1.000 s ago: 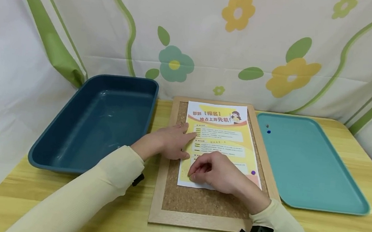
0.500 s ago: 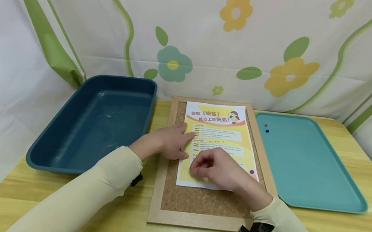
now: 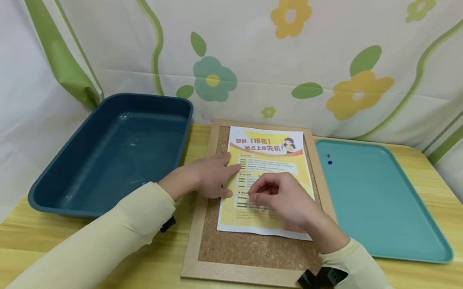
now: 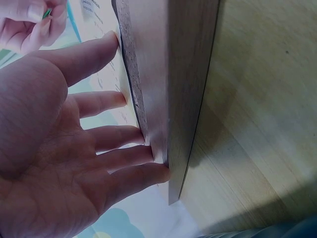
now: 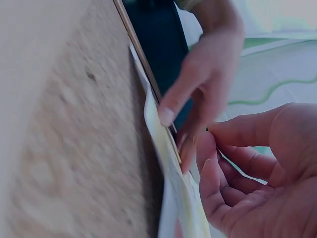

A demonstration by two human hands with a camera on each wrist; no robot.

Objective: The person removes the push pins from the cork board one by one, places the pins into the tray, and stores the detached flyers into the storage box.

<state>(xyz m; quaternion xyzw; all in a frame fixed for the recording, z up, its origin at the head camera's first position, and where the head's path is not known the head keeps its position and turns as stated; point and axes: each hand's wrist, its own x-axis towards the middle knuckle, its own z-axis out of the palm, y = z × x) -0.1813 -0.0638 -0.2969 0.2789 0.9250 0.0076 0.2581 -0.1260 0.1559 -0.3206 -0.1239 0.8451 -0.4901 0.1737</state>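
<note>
My left hand (image 3: 213, 176) lies with fingers spread along the left edge of a yellow-and-white printed poster (image 3: 269, 167). In the left wrist view, its fingertips (image 4: 113, 42) reach the paper edge and the wooden frame. The poster lies on a framed corkboard (image 3: 254, 251). Over the lower middle of the sheet, my right hand (image 3: 286, 198) pinches a tiny green pushpin (image 4: 47, 13) between thumb and forefinger, mostly hidden by those fingers. In the right wrist view, the poster's lower edge curls up from the cork.
A teal tray (image 3: 384, 210) stands to the right of the board, with a small red pin (image 3: 328, 155) and a blue pin (image 3: 330, 162) near its far left corner. On the left sits a deep dark-blue basin (image 3: 124, 167). A flowered curtain (image 3: 255, 72) hangs behind the wooden table (image 3: 143, 275).
My right hand has moved up and to the right from the poster's lower left corner, still pinching. The purple pin at the lower right is now hidden. The left hand stays put.
</note>
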